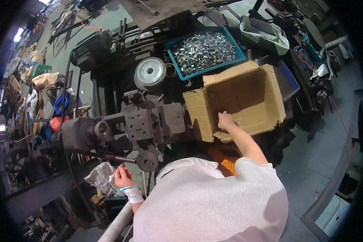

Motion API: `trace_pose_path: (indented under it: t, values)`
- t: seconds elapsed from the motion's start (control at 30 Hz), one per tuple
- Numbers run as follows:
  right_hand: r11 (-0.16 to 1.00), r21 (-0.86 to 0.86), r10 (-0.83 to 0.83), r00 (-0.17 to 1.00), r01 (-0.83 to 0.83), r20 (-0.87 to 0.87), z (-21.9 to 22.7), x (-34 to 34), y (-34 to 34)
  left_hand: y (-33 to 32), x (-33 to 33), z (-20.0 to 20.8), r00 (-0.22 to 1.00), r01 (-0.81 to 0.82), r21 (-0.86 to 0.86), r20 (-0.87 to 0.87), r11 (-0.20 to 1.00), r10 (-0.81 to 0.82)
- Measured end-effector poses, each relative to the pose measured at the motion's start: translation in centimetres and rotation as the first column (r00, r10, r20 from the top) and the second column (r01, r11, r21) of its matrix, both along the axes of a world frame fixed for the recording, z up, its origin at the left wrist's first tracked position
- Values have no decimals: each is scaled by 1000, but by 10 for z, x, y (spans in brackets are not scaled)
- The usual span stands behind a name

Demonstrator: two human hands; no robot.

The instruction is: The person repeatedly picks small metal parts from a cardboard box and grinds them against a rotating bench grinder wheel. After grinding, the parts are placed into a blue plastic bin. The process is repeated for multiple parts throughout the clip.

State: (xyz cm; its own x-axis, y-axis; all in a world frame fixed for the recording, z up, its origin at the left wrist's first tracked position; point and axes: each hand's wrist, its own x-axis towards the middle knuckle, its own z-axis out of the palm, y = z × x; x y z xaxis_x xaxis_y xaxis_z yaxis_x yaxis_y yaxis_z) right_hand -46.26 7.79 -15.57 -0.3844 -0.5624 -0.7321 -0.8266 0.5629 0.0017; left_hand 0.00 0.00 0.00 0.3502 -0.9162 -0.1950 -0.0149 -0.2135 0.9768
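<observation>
An opened cardboard box point(266, 90) stands in front of me to the right. My right hand point(226, 121) reaches over its near left corner, fingers bunched together; whatever they might hold is hidden. Lower on the left, my left hand point(124, 177) is raised with its fingers curled in, a light band wrapped around the wrist. Anything in that hand is too small to make out. Beside it hangs a crumpled, pale plastic bag point(101, 176). Beyond the box, a teal tray point(237, 49) is heaped with small shiny metal parts point(205, 52).
A dark, greasy machine point(139, 125) with a handwheel point(147, 161) fills the left-centre. Behind it sit a round metal disc point(150, 72) and a motor point(92, 50). A green bin point(262, 35) lined with plastic and a blue tray point(288, 80) lie at the right.
</observation>
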Motion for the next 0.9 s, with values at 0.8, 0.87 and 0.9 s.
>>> trace_pose_path:
  t: [0.8, 0.87, 0.9]
  values:
    - [980, -201, -9, 1000, 7, -9, -11, 6, 16, 27, 17, -16, 1000, 4, 68, 8, 998, -5]
    - [956, -293, 1, 1000, 7, 25, -14, 0, 16, 24, 14, -15, 1000, 21, 59, 20, 998, -22]
    - [924, -381, 15, 999, 4, 48, -20, -8, 19, 22, 12, -13, 999, 27, 52, 20, 998, -28]
